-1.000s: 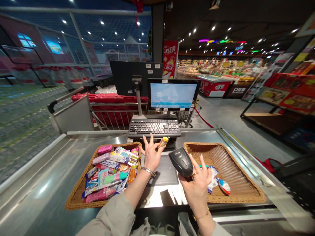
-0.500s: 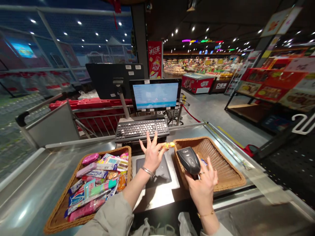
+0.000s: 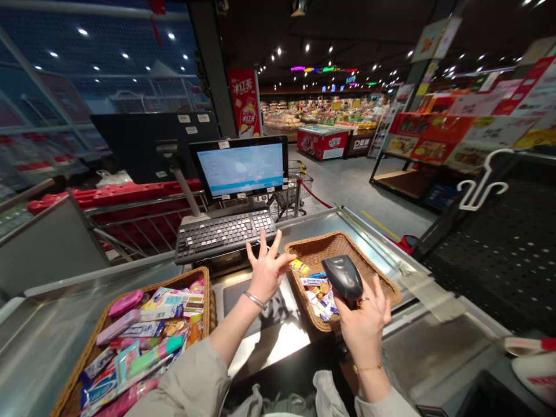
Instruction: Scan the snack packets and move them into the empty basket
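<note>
Over left side of woven basket (image 3: 330,246) on right, small yellow item (image 3: 300,267) sits pinched between thumb and finger of left hand (image 3: 266,271), other fingers spread. Right hand (image 3: 364,320) grips black scanner (image 3: 342,275), head above same basket. From my remote seat, I judge light pinch best, item lowered close to packets (image 3: 320,305) before letting go, scanner clear of left hand. Item looks short, tube-like, yellow with some reddish marking; print too small for me to read.
</note>
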Demonstrator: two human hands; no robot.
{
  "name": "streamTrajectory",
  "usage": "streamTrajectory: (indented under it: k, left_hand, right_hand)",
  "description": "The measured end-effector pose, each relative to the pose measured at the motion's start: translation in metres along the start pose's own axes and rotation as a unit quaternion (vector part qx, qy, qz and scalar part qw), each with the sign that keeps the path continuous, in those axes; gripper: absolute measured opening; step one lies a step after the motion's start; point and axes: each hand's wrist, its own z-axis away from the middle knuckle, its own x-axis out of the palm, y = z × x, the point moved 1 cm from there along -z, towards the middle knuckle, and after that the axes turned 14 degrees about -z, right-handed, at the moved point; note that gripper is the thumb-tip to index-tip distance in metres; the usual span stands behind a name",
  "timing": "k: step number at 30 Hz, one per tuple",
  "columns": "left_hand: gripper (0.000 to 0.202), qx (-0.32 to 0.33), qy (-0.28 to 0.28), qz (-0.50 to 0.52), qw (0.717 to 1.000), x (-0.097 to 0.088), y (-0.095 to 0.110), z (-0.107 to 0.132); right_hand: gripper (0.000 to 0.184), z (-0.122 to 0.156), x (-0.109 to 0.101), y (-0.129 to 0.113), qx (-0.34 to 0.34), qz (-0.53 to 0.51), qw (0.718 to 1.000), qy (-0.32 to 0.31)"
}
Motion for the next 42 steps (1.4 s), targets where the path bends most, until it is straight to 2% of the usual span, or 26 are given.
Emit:
streamTrajectory:
  k: [4,8,13,16,21,25,29,35,42]
  left_hand:
    - [0.021,0.034,0.005,0.012,0.999,0.007,0.010,-0.006]
    - [0.024,0.075,0.002,0.014,0.997,0.020,0.029,-0.016]
    - [0.061,0.079,-0.030,-0.006,0.996,0.034,0.054,-0.030]
    - [0.065,0.072,-0.044,-0.002,0.996,0.033,0.053,-0.032]
    - [0.055,0.034,-0.053,0.006,0.998,0.022,0.030,-0.022]
    - [0.052,0.000,-0.060,0.007,0.998,0.010,0.007,-0.003]
    - [0.054,-0.044,-0.075,0.003,0.996,-0.003,-0.017,0.022]
    - [0.052,-0.099,-0.104,-0.013,0.990,-0.021,-0.049,0.068]
    - [0.053,-0.174,-0.135,-0.053,0.974,-0.038,-0.085,0.127]
  right_hand:
    - [0.049,-0.005,-0.007,0.009,0.008,0.013,1.000,0.022]
    - [0.053,-0.012,-0.014,0.018,0.017,0.021,0.998,0.049]
    - [0.054,-0.019,-0.022,0.030,0.028,0.034,0.996,0.076]
    - [0.056,-0.022,-0.023,0.034,0.040,0.040,0.994,0.091]
    - [0.054,-0.030,-0.015,0.033,0.071,0.023,0.992,0.099]
    - [0.052,-0.032,0.001,0.024,0.068,-0.010,0.996,0.064]
    - [0.045,-0.026,0.020,0.008,0.040,-0.042,0.998,0.009]
    - [0.049,-0.009,0.053,-0.018,0.007,-0.074,0.994,-0.081]
    - [0.042,0.023,0.093,-0.039,-0.068,-0.112,0.969,-0.210]
